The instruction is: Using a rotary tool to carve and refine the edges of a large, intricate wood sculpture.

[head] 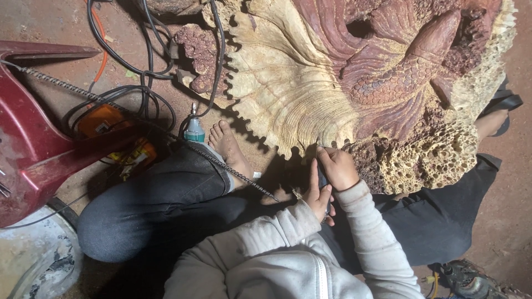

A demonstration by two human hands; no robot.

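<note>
A large carved wood piece (310, 83), pale cream and dark red with leaf ridges, scales and honeycomb holes, lies on the ground in front of me. My right hand (337, 167) grips a slim dark hand tool (322, 176) pressed against the carving's lower scalloped edge. My left hand (317, 197) closes around the same tool just below. Both arms wear pale grey sleeves. A flexible braided shaft (233, 171) runs from the upper left across my knee toward my hands.
My bare foot (228, 145) rests on the reddish dirt floor beside a small teal bottle (194, 130). Black cables (147, 72) and an orange device (105, 123) lie at left. A dark red vehicle panel (27, 144) fills the left edge. A power tool (463, 279) sits at bottom right.
</note>
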